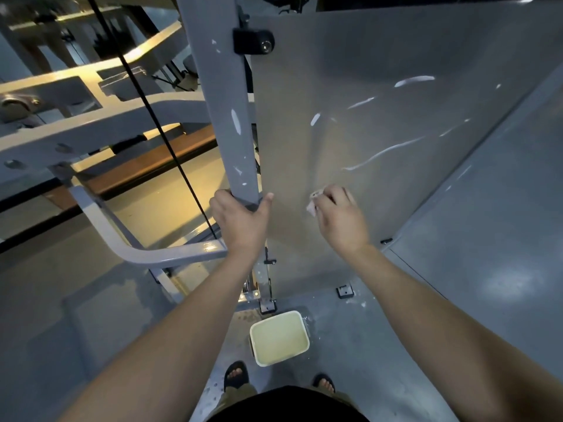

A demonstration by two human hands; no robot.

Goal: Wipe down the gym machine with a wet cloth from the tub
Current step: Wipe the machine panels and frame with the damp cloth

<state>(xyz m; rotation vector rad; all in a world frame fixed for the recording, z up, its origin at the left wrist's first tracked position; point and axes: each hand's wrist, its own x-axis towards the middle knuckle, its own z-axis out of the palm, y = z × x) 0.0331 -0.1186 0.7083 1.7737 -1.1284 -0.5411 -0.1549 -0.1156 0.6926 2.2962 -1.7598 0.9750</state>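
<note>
Pressing cloth on panel, right hand fingers curled round it; left hand fingers clasping post. Possibly dripping, slicking near floor.

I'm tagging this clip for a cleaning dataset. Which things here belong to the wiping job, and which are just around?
Job in hand:
- cloth, held by the right hand against the grey panel
- upright post, gripped by the left hand
- tub on the floor

Just around:
- black cable
- sandals
- floor bracket
</note>
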